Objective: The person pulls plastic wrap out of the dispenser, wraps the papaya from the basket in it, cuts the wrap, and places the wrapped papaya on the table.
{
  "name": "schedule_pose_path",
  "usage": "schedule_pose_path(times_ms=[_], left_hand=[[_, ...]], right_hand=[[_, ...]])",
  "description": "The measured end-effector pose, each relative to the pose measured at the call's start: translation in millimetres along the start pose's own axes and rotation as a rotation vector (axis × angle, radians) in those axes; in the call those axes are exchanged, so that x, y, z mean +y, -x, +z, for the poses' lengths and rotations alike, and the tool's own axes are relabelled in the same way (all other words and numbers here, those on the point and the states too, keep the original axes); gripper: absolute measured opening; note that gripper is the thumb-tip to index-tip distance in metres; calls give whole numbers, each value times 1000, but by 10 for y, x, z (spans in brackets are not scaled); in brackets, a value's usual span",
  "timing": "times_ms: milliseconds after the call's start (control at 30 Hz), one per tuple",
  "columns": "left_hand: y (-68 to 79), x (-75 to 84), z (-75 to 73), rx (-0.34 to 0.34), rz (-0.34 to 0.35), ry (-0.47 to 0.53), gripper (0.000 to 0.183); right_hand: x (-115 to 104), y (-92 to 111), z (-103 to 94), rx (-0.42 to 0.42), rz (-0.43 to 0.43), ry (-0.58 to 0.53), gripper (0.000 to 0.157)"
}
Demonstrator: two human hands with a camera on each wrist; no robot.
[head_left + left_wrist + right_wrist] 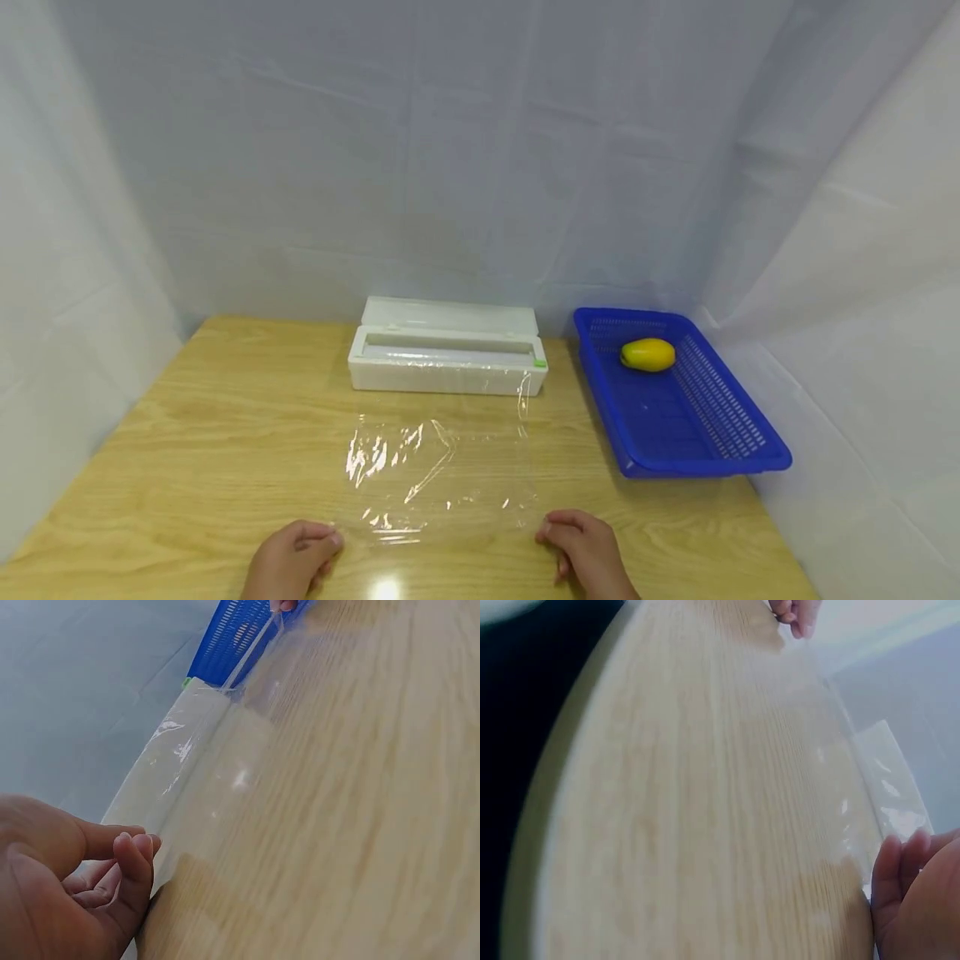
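Observation:
A sheet of clear plastic wrap [442,475] stretches from a white wrap dispenser box [446,380] toward the front of the table, shiny with creases. My left hand [294,557] pinches its near left corner between thumb and fingers. At the near right corner, my right hand [583,550] pinches the wrap the same way. The left wrist view shows the left thumb and fingertips [142,844] meeting at the film's edge. In the right wrist view the right hand [919,889] is partly cut off by the frame. The dispenser's lid [450,317] is raised, with a roll inside.
A blue plastic basket [652,467] stands at the right side of the table, holding a yellow oval fruit [648,355]. The wooden table [187,450] reaches back to a pale curtain [450,167], which also hangs on both sides.

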State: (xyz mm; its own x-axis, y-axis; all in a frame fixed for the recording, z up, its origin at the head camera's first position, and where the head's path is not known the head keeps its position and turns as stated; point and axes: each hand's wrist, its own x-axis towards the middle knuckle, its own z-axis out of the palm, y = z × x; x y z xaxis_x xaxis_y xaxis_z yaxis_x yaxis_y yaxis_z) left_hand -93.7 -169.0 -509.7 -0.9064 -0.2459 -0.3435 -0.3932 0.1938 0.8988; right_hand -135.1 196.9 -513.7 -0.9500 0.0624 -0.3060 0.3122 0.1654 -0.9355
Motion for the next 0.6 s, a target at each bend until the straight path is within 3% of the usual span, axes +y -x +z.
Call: schedule_pose_path(times_ms=[300,600], left_hand=[[-13,14,-33,17,-47,15,32],[-9,0,-20,-16,-59,80,37]], right_hand=[[-31,55,-2,-6,1,-4,38],[-11,65,-50,-48,15,9,38]])
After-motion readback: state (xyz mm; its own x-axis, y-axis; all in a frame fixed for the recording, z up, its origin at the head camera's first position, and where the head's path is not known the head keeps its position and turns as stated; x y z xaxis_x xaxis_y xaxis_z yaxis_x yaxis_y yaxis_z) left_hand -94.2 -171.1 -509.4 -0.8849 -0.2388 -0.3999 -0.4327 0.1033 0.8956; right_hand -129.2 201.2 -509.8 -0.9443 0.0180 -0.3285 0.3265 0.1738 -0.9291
